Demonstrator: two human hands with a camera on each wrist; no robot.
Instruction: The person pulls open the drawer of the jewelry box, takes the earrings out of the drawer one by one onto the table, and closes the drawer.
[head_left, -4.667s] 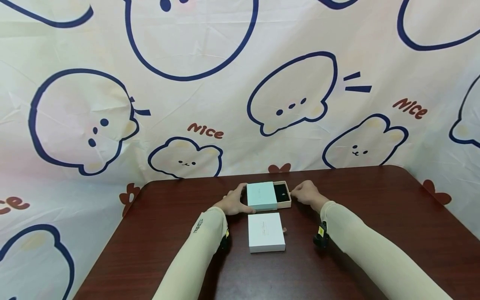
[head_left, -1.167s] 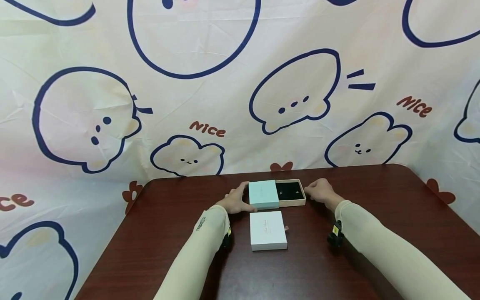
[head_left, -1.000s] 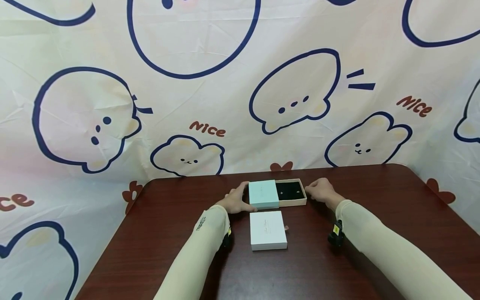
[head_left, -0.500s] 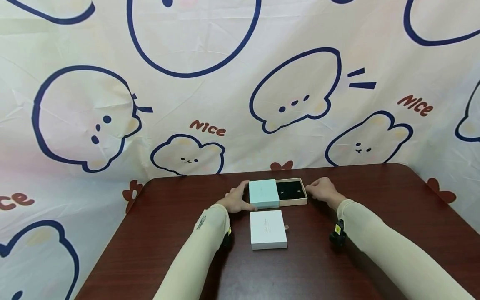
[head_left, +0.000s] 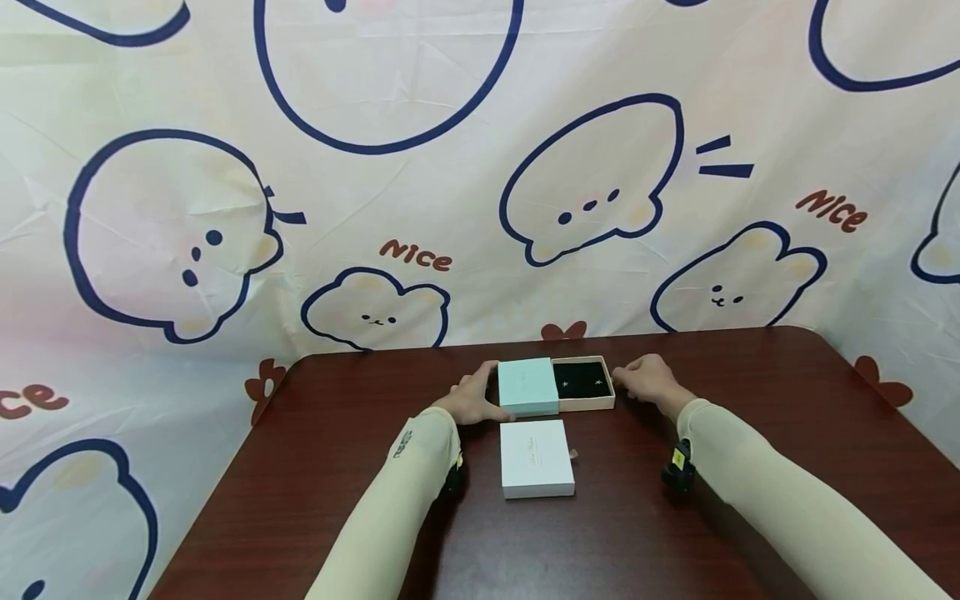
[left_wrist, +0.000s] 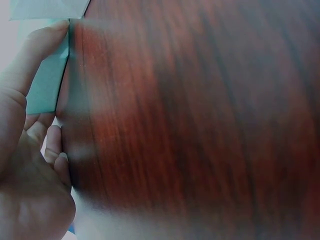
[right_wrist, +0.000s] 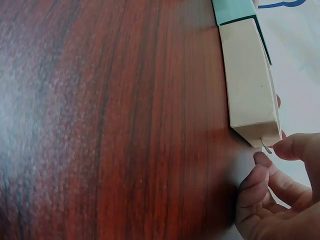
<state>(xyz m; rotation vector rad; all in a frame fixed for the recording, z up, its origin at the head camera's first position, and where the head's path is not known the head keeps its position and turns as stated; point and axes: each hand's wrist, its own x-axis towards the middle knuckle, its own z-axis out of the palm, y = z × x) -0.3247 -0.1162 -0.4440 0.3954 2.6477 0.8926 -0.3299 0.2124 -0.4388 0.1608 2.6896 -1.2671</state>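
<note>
A pale teal box sleeve [head_left: 528, 386] lies near the back of the table with its cream drawer [head_left: 583, 405] drawn out to the right. Two small star-shaped pieces of jewellery [head_left: 598, 382] sit on the drawer's black lining [head_left: 582, 375]. My left hand [head_left: 470, 402] grips the sleeve from its left side, thumb [left_wrist: 47, 42] along the front face. At the drawer's right end is my right hand [head_left: 651, 381]. In the right wrist view a short ribbon tab [right_wrist: 266, 146] sticks out free, its end close to the thumb tip, with fingers loosely curled below.
A white box [head_left: 536, 458] lies just in front of the teal sleeve, its small ribbon tab [head_left: 573, 454] sticking out on the right. The dark red-brown table [head_left: 592, 542] meets a cartoon-printed cloth [head_left: 480, 208] at the back.
Over these seconds the drawer has slid further right out of the sleeve, uncovering both stars. Lately the drawer has stopped, while my right hand has shifted slightly right. My left hand has kept its grip.
</note>
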